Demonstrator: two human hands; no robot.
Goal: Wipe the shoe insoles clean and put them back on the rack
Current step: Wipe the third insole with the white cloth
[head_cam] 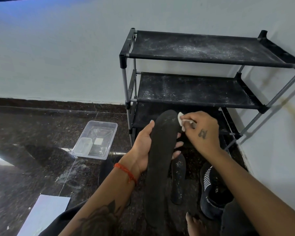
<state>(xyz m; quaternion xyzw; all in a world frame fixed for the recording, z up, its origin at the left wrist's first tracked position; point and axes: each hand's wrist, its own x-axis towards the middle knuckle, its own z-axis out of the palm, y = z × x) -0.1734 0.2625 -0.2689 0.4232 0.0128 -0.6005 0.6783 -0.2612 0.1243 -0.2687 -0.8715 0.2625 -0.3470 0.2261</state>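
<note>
A single wide-angle camera, worn on the person's head, looked forward and steeply down over both forearms, which entered from the bottom edge. The view sat close: the left hand [142,149] and right hand [202,133] filled the centre. It faced a pale wall [58,57], with the black shoe rack [194,92] standing near at 1 o'clock and dark polished floor [32,133] spreading out toward 9 o'clock. Straight lines bowed at the edges. There was no second view to share the scene.

A clear plastic tray [99,130] sits on the dark floor [32,133]; a black shoe [213,189] lies nearby.
</note>
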